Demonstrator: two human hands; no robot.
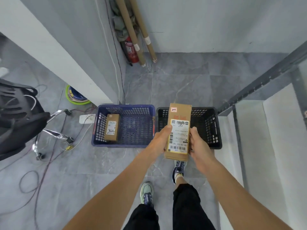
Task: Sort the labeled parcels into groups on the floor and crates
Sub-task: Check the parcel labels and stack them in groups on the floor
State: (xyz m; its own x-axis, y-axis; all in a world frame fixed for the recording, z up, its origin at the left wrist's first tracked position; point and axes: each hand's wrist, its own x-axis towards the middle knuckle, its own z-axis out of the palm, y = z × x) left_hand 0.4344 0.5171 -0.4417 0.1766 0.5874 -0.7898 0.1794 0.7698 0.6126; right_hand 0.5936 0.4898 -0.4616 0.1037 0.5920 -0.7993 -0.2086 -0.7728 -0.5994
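Held parcel: I see a long brown cardboard box with a white label [178,131] held up in the air, over the near left corner of the black plastic crate [206,112].
Left hand: the left hand [162,138] grips the box's left edge, thumb pressed on the label. I cannot see its other fingers.
Right hand: the right hand [198,145] grips the right edge, fingers curled against it.
Blue crate: the blue plastic crate [126,106] sits on the grey tile floor [182,80], just beside the black one.
Other parcel: a smaller brown cardboard box [112,127] lies by the blue crate's left wall.
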